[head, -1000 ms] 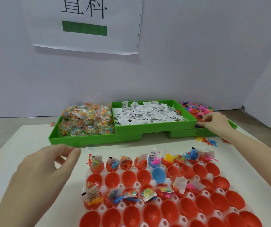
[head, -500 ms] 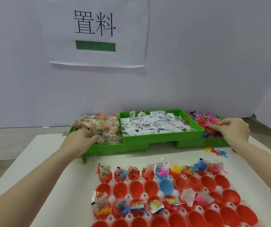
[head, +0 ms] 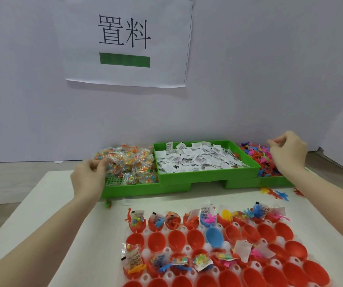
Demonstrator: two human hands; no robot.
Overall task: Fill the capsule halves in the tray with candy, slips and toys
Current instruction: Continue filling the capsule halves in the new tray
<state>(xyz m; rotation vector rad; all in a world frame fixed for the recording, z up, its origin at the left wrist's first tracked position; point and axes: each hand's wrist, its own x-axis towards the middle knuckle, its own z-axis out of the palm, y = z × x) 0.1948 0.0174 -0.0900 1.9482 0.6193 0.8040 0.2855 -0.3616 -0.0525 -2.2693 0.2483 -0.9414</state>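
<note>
White surface [head: 42, 204]; left hand [head: 87, 177] pinches candy [head: 129, 160], right hand [head: 288, 152] pinches toys [head: 255, 152]; stock for tray [head: 187, 248] halves [head: 156, 241].

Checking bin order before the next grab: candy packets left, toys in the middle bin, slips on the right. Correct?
Not quite. The head view shows the paper slips in the middle bin and the toys on the right. The candy packets are on the left, as you said.
</note>
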